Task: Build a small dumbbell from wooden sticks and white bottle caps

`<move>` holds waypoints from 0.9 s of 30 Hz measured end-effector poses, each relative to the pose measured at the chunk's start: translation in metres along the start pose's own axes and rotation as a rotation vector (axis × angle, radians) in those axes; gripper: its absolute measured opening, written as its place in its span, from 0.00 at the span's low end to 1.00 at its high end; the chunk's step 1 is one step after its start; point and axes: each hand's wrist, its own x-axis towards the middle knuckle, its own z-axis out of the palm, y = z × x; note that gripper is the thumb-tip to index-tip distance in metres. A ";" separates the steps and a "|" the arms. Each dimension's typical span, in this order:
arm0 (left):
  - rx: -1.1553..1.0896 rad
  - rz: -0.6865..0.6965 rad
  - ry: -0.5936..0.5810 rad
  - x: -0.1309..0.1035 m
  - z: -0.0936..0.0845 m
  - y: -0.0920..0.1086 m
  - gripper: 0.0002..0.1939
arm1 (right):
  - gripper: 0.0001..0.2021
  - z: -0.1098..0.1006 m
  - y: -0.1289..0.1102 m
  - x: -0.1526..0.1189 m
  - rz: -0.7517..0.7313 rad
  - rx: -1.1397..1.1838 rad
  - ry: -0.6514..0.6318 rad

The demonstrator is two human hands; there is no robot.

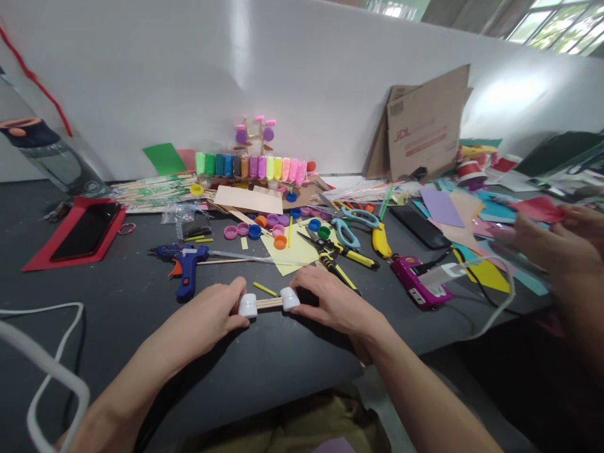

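Note:
Near the front of the dark table, my left hand [212,311] pinches a white bottle cap piece [248,306] between thumb and fingers. A similar white bottle cap piece [289,299] is gripped by my right hand [330,302], slightly tilted. Thin wooden sticks [269,303] lie side by side and span the gap between the two white pieces; how they are joined is hidden. Just behind them lies a short yellow-green stick [265,289]. A blue hot glue gun [189,267] rests beyond my left hand, and black-and-yellow pliers [330,255] lie beyond my right.
Coloured bottle caps [255,231], blue-handled scissors [346,233] and a yellow utility knife [381,241] lie farther back. At right are a magenta power strip [419,286] and a co-worker's hands [557,239] with red paper. A phone [87,231] and water bottle [56,163] are left.

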 end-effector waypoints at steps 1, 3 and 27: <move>0.001 0.000 0.000 0.000 0.000 0.000 0.11 | 0.07 0.000 0.000 0.000 0.000 0.000 -0.001; 0.002 0.001 0.001 -0.001 0.000 0.001 0.11 | 0.08 0.000 0.001 0.000 -0.003 0.000 -0.004; 0.006 0.013 0.002 -0.002 -0.002 0.002 0.11 | 0.08 0.001 0.000 0.000 0.000 -0.005 0.003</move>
